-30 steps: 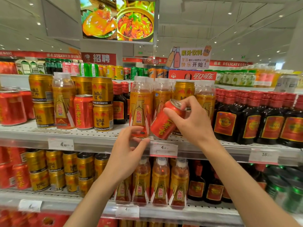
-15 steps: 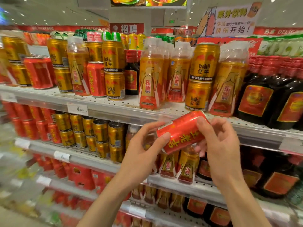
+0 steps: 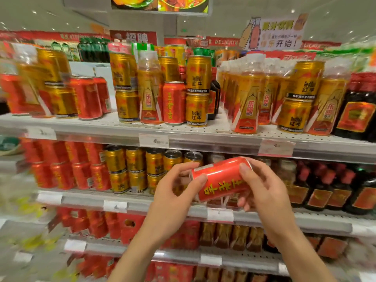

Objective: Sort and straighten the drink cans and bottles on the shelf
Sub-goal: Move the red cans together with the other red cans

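I hold a red can (image 3: 221,180) tilted on its side between both hands, in front of the middle shelf (image 3: 183,208): left hand (image 3: 175,192) pinching its base end, right hand (image 3: 262,190) curled round its top. Smooth and rigid, likely full and weighty, it seems best gripped around the body.

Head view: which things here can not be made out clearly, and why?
- Price tags: head view, print too small and blurred to read.
- Cans at far left: head view, motion blur smears the labels.
- Red can: head view, its ends are covered by the fingers of the left hand and right hand.
- Dark bottles: head view, cut off by the right edge.
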